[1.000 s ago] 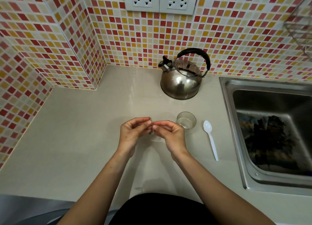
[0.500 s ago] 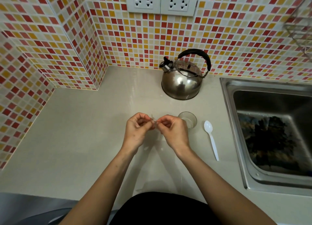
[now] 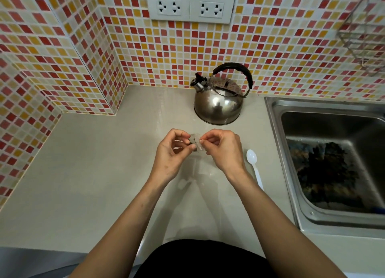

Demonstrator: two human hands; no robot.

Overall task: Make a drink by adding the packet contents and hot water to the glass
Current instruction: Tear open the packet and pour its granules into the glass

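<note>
Both hands have lifted slightly, hiding the glass. Left hand (image 3: 169, 155) and right hand (image 3: 224, 150) pinch a small clear packet (image 3: 195, 142) with dark specks, fingers closed on its edges.

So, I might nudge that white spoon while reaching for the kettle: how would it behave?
The spoon looks like thin plastic, so probably very light and quick to skid on the glossy counter. Lying flat, it would likely spin rather than roll.
</note>
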